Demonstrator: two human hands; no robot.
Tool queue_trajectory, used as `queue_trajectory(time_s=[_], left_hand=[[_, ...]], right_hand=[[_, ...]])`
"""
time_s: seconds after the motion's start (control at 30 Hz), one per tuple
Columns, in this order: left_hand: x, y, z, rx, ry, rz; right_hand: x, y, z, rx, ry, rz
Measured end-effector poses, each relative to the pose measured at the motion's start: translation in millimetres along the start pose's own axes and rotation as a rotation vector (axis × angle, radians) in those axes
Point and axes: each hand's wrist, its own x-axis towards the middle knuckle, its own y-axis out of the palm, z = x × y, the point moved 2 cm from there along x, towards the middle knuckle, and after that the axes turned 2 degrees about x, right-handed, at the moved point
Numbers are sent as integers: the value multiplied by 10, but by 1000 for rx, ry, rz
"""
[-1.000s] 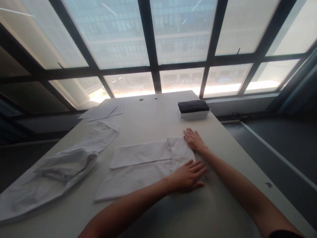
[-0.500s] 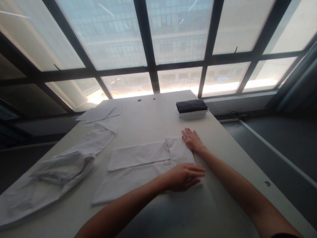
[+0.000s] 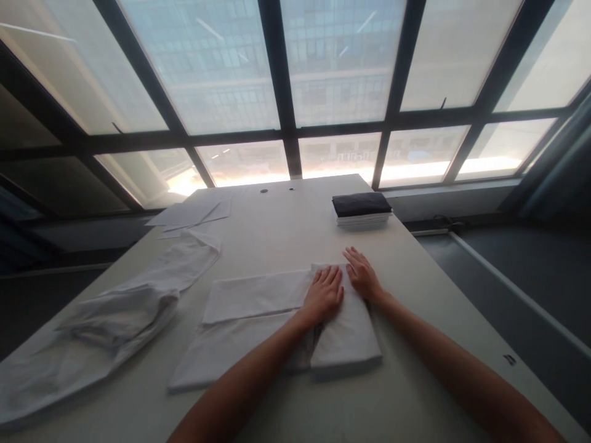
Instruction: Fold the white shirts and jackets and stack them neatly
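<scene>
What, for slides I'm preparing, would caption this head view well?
Left hand resting on a partly folded white garment, right hand at its edge, dark-topped cloth stack beyond on the white table.

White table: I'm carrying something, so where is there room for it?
Bare tabletop shows between the papers and dark-topped stack, and this side of the folded garment. Crowded: left, with rumpled cloth, and mid-table, with left hand on the garment, right hand at its edge.

Head camera looks down across table (image 3: 277, 237) toward windows (image 3: 339, 61).
</scene>
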Motion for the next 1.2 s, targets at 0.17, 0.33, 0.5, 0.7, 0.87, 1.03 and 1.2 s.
queue_trajectory(time_s=[0.17,0.33,0.5,0.7,0.87,1.03,1.2], left_hand=[[24,-15,208,3,-127,44],[15,-66,519,45,-313,112],[30,-59,548,32,-347,114],[-1,-290,812,65,-491,116],[-341,-547,1064,118,-513,32],[-936,-499,885,146,-389,97],[-1357,-430,715,99,-330,125]], right_hand=[[-665,8,346,11,-124,165],[-1169,-86,372,-129,-175,270],[-1495,-123,287,-204,-198,241],[-1698,-174,288,-154,-167,221],[-1502,-260,555,-93,-60,157],[-1003,-72,1018,-74,66,146],[-823,312,1180,-100,66,179]])
